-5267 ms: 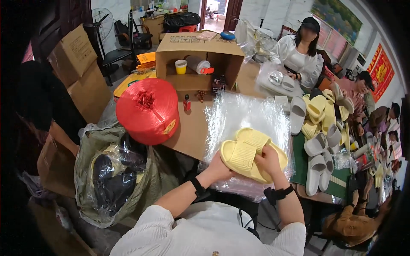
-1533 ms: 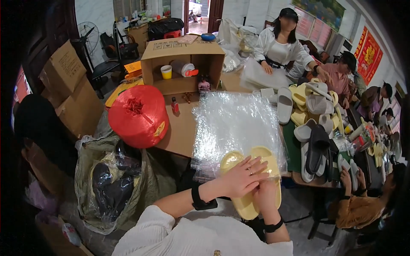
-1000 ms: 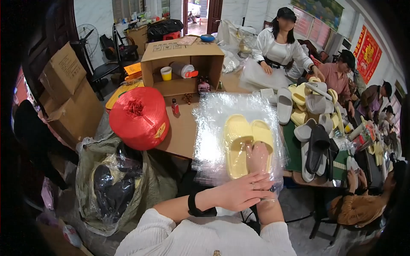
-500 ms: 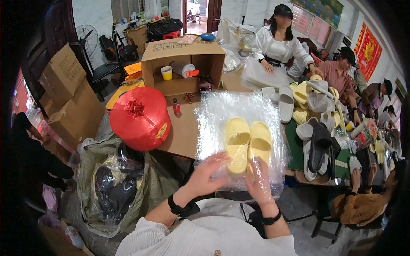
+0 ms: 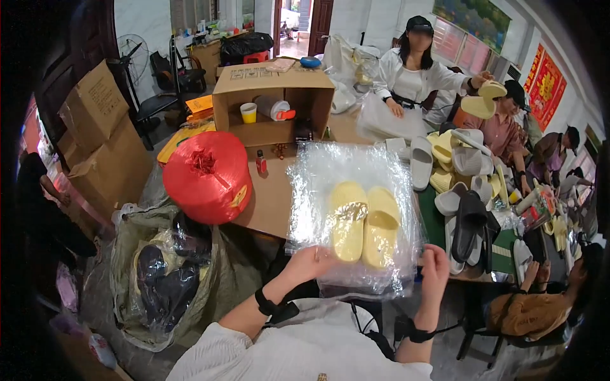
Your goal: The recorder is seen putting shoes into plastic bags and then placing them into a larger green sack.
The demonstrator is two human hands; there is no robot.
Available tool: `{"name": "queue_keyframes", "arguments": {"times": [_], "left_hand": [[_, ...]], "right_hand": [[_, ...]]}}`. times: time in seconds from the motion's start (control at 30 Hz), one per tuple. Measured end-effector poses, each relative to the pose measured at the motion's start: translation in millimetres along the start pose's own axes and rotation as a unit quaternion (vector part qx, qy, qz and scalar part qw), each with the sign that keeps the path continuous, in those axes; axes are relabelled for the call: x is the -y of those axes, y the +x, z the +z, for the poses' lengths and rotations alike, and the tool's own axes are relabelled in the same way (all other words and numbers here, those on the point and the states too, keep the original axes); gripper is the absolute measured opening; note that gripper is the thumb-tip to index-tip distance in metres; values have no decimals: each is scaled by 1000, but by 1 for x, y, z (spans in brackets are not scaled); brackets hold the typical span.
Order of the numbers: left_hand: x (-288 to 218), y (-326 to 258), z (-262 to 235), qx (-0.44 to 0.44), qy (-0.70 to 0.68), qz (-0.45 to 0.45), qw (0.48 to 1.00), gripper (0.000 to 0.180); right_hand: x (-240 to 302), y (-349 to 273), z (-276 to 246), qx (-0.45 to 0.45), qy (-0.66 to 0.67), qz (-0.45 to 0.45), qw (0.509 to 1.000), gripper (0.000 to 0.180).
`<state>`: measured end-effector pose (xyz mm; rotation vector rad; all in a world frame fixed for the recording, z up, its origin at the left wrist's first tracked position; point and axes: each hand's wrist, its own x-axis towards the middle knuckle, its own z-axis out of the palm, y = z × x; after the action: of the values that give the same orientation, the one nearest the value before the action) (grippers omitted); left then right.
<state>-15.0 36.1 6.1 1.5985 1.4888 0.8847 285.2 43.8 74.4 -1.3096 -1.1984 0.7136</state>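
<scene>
A pair of pale yellow slides (image 5: 348, 244) lies side by side within a clear plastic bag (image 5: 311, 219), on top of a stack of similar clear bags at the table's near edge. Beside the left slide's heel, my left hand (image 5: 310, 263) has its fingers closed on the lower left part of the bag. My right hand (image 5: 434, 270), fingers curled in, pinches the bag's right edge near its lower corner. Both hands are clear of the slides themselves.
A big red roll of plastic twine (image 5: 206, 178) stands left, near an open carton (image 5: 273, 79) with a yellow cup (image 5: 248, 113). Below it is a sack (image 5: 216, 279) of bagged footwear. Loose slides (image 5: 467, 159) pile up at right. Across the table a person (image 5: 410, 76) holds yellow slides.
My hands have moved apart, off the slides to the bag's sides; the slides now lie inside it, slightly lower. The person opposite has raised a pair of yellow slides.
</scene>
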Motion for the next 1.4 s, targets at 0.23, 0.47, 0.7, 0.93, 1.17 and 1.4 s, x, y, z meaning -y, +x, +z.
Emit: {"name": "queue_keyframes", "arguments": {"times": [0.23,0.47,0.7,0.93,1.17,1.4], "left_hand": [[29,-4,-9,90,-292,-27,952,35],[35,-15,-26,94,-361,-39,927,37],[28,-21,-31,-16,-186,21,982,21],[-10,-37,-39,-59,-38,6,998,18],[-29,-40,-24,-65,-284,143,946,19],[-21,-40,4,-21,-436,139,889,24]], "right_hand": [[-57,-14,14,153,-217,54,963,71],[-68,-9,-4,175,-46,119,976,20],[-51,-11,-11,174,-31,95,980,9],[-30,-22,-12,188,100,202,956,12],[-7,-29,-1,88,290,76,950,15],[-30,-30,15,80,256,170,948,24]]}}
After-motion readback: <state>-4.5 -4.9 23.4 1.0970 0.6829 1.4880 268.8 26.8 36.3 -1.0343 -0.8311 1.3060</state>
